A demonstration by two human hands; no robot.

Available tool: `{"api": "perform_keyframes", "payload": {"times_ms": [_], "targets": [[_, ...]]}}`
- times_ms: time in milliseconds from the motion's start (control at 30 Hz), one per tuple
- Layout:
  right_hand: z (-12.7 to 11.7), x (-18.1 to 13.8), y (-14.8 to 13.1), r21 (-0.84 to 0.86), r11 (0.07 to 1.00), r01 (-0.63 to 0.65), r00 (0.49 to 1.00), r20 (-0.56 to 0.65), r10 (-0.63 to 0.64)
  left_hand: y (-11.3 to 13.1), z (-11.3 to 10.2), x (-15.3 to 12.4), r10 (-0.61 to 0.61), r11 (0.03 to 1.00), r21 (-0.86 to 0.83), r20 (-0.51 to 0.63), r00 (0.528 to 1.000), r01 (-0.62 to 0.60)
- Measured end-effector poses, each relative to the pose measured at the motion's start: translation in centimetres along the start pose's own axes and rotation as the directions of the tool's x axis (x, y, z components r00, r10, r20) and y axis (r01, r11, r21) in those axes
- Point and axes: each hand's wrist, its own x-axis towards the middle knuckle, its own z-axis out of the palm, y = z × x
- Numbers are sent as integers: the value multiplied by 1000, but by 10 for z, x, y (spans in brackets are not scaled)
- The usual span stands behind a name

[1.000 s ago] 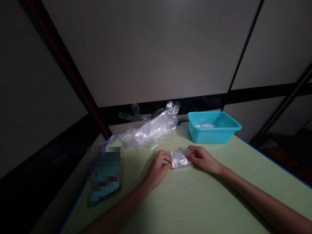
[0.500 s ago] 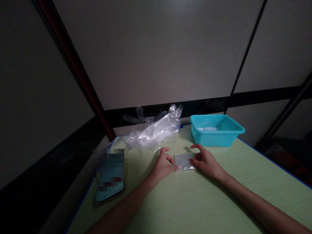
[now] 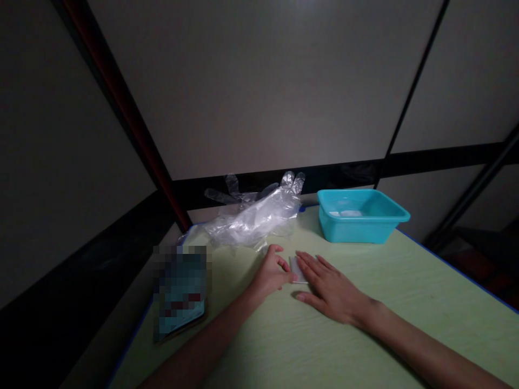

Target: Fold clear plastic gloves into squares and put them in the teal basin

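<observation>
The packet (image 3: 300,274) lies flat on the surface (image 3: 417,313), between and under the hands. It looks already folded small, with pressing flat seemingly in hand. The right hand (image 3: 334,292) is spread over it, its grip released; the left (image 3: 270,274) curls loosely, thumb at the near left corner, and I cannot tell whether it pinches. The gloves (image 3: 255,219) behind lie loose and unfolded, so most work appears left; the basin (image 3: 357,229) holds something pale. The surface is light green, blue-edged, with a pixelated object (image 3: 182,292) at left. Grey panels (image 3: 263,92) back the dim room.
</observation>
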Motion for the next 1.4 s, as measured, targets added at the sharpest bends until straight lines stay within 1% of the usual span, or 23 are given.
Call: {"api": "perform_keyframes", "payload": {"times_ms": [100, 267, 433, 500, 533, 600, 633, 667, 733, 767, 833, 900, 1033, 1167, 1267, 1400], "targets": [[4, 0, 3, -21, 1000, 1, 999, 36, -1, 1, -2, -1, 8, 1000, -5, 3, 1000, -8], [-1, 1, 1, -27, 1000, 9, 997, 82, -6, 1, -6, -6, 22, 1000, -22, 17, 1000, -22], [-3, 3, -1, -8, 1000, 17, 996, 85, -16, -8, -8, -7, 83, 995, -44, -64, 995, -86], [-4, 4, -1, -8, 1000, 18, 997, 78, -18, -12, -11, -7, 130, 990, -41, -111, 985, -136], [-4, 4, -1, -10, 1000, 23, 997, 73, -22, -13, -12, -8, 175, 984, -13, -140, 975, -179], [-6, 3, -1, -22, 999, 33, 998, 50, -32, -12, -13, -12, 315, 947, 118, -181, 932, -298], [-7, 2, -1, -31, 999, 35, 999, 32, -34, -10, -13, -16, 400, 907, 217, -168, 901, -362], [-8, 2, -1, -38, 999, 34, 999, 10, -33, -8, -11, -19, 481, 847, 321, -122, 868, -424], [-8, -1, 1, -48, 999, 20, 999, -33, -21, -3, -6, -26, 601, 680, 498, 42, 798, -538], [-7, -2, 1, -49, 999, 13, 999, -46, -15, -2, -3, -29, 622, 593, 561, 136, 771, -578], [-6, -4, 3, -54, 999, 5, 999, -51, -8, -1, 2, -32, 601, 455, 643, 288, 745, -616], [-4, -5, 4, -61, 998, 5, 1000, -26, -7, -3, 4, -33, 551, 371, 688, 377, 744, -623], [-3, -5, 5, -62, 998, 10, 999, 42, -8, -10, 0, -31, 492, 289, 735, 435, 754, -613], [-3, -5, 5, -51, 999, 13, 998, 60, -10, -11, -5, -33, 433, 205, 750, 506, 746, -628], [-1, -5, 6, -43, 999, 15, 998, 56, -12, -9, -6, -34, 382, 168, 770, 525, 761, -615], [0, -4, 6, -23, 1000, 9, 999, 54, -8, -8, -6, -34, 345, 150, 785, 528, 776, -601]]}}
